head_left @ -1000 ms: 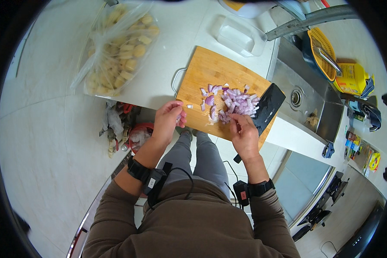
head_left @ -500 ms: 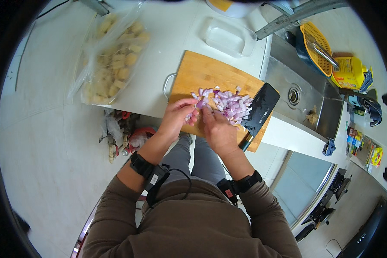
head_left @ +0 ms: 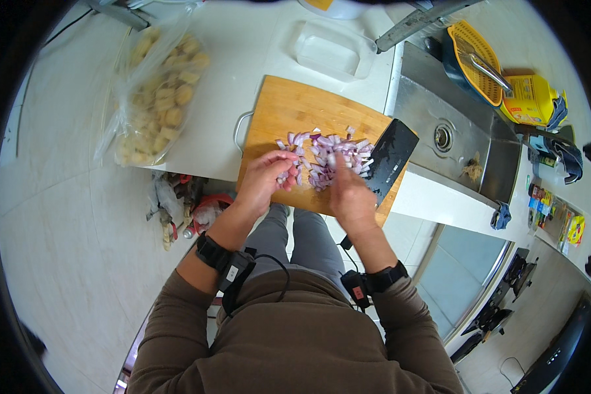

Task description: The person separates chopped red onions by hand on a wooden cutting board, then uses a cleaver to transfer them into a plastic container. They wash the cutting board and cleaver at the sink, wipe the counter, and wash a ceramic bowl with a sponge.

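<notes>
Onion (head_left: 355, 150), cleaver (head_left: 394, 156) obstruct; far board (head_left: 308, 104) open.

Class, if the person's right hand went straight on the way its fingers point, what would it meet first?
Probably the chopped onion just beyond the fingertips; the right hand might pass above it, as height is unclear from overhead.

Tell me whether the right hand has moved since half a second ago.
Yes: judged against the cutting board, the right hand has moved rightward, toward the cleaver.
</notes>
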Motion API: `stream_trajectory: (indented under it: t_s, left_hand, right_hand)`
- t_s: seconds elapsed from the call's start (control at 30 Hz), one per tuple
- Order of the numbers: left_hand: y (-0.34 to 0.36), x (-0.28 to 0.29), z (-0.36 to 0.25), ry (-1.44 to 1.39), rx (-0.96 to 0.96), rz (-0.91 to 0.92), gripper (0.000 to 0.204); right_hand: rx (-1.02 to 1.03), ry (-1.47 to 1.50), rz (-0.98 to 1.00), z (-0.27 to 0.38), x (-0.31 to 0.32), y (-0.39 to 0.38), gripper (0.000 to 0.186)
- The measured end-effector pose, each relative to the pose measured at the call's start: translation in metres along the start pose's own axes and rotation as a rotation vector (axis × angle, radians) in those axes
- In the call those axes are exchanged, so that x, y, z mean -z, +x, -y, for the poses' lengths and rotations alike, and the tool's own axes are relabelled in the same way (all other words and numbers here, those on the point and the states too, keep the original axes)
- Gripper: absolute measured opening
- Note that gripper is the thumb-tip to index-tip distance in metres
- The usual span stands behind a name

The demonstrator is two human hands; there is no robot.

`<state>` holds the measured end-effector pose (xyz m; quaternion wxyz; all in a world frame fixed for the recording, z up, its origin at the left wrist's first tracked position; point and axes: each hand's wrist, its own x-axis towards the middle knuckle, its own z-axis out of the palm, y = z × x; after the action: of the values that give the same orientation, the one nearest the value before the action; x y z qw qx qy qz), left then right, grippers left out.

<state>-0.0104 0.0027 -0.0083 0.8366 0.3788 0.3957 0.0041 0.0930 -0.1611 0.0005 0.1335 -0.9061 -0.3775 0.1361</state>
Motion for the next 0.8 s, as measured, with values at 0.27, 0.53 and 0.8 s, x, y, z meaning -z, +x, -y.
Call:
stream_trajectory:
  t_s: [0.27, 0.53, 0.8]
  left_hand:
    - [-0.004, -0.001, -0.002, -0.017, -0.019, 0.006, 0.02]
    - [-0.006, -0.017, -0.001, -0.044, -0.009, 0.064, 0.018]
    - [-0.002, -0.032, 0.002, -0.033, 0.001, 0.099, 0.018]
  right_hand:
    - [0.2, 0.268, -0.047, 0.024, 0.004, -0.009, 0.037]
    - [-0.075, 0.292, -0.26, -0.042, 0.022, 0.026, 0.015]
    - [-0.138, 0.277, -0.196, -0.034, 0.009, 0.039, 0.018]
